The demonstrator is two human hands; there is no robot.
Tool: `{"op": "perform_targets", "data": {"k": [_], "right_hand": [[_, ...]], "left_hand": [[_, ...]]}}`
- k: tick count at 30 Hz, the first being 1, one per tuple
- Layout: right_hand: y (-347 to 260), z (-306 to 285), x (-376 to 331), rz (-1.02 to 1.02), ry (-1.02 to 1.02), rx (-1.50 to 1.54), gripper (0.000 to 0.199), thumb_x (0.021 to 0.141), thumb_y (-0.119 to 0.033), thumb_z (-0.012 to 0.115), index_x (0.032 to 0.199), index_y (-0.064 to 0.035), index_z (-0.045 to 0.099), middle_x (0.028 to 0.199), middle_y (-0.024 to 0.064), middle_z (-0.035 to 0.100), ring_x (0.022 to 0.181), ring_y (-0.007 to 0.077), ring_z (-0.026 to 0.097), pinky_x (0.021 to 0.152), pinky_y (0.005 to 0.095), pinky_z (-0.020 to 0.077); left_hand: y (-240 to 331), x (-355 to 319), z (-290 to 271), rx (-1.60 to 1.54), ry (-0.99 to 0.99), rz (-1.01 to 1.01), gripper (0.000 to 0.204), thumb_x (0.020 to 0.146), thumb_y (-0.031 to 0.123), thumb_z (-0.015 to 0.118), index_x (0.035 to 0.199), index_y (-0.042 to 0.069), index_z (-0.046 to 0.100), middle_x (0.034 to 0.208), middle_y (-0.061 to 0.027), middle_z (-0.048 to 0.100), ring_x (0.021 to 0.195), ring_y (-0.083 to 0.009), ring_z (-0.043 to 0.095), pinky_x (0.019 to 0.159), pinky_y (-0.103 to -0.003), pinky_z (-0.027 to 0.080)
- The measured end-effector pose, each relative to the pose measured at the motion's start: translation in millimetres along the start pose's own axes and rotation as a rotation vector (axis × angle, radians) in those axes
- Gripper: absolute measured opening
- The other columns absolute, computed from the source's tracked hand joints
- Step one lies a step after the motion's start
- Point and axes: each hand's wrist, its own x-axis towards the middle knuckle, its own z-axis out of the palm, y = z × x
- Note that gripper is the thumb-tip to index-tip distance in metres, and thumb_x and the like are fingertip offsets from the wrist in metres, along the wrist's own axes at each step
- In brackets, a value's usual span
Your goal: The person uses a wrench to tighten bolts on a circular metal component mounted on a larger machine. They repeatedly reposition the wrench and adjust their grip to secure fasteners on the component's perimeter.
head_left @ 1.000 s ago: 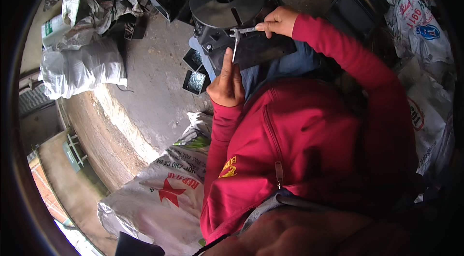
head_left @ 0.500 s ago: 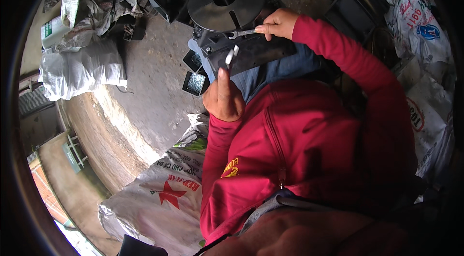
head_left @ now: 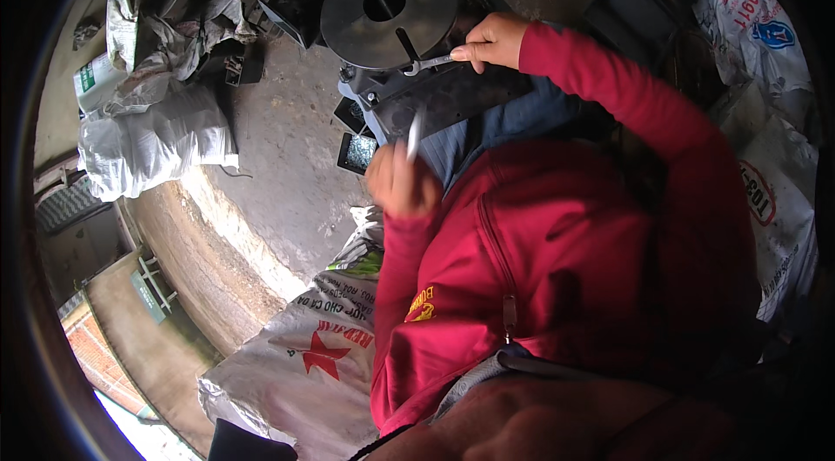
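Note:
My right hand [head_left: 494, 42] grips an open-ended spanner [head_left: 435, 63]. The spanner's jaw lies by the near rim of a round black disc [head_left: 352, 24], close to a slot; I cannot tell whether it sits on a nut. The disc has a round hole in its middle and rests over a dark metal plate [head_left: 452, 100] by my blue-trousered legs. Along the plate's left side shows a bolt head [head_left: 372, 98]. My left hand [head_left: 403, 183], smeared by motion, is closed around a long shiny silver tool [head_left: 416, 135] pointing up toward the plate, its kind unclear.
Two small black trays sit left of the plate; the nearer tray [head_left: 341, 157] holds small shiny pieces. White sacks [head_left: 156, 143] lie further left, and a printed sack [head_left: 287, 374] is at lower left. More sacks [head_left: 748, 35] and dark metal parts [head_left: 639, 4] stand right.
My left hand has turned, and the silver tool in it has swung more upright. The disc and plate appear slightly further left in view. My right hand keeps its spanner near the disc's rim.

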Motion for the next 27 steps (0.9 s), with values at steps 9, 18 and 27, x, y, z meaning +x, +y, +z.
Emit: {"op": "perform_targets", "data": {"k": [9, 18, 27], "right_hand": [[-5, -7, -1, -0.008, 0.006, -0.054, 0.051, 0.087, -0.054, 0.056, 0.065, -0.0086, 0.068, 0.057, 0.004, 0.057, 0.058, 0.0188, 0.056, 0.059, 0.034, 0.0433], [-16, -14, -2, 0.052, -0.039, -0.15, 0.052, 0.088, -0.056, 0.055, 0.065, -0.0105, 0.069, 0.057, 0.0051, 0.057, 0.058, 0.0213, 0.057, 0.061, 0.0351, 0.0449], [-12, -12, 0, 0.047, -0.037, -0.081, 0.053, 0.087, -0.056, 0.055, 0.065, -0.0093, 0.068, 0.058, 0.0047, 0.058, 0.058, 0.0204, 0.057, 0.062, 0.0342, 0.0455]], "left_hand": [[7, -2, -13, -0.189, 0.366, 0.127, 0.054, 0.077, -0.006, 0.055, 0.13, 0.002, 0.053, 0.067, -0.0161, 0.058, 0.045, -0.0236, 0.05, 0.044, -0.033, 0.038], [15, 12, -18, -0.093, 0.144, 0.031, 0.052, 0.078, -0.008, 0.056, 0.129, 0.002, 0.054, 0.057, -0.0116, 0.048, 0.042, -0.0247, 0.044, 0.044, -0.036, 0.036], [6, 7, 8, -0.067, 0.045, -0.14, 0.05, 0.085, -0.005, 0.053, 0.133, 0.01, 0.053, 0.059, -0.0122, 0.052, 0.045, -0.0147, 0.046, 0.047, -0.026, 0.041]]}}
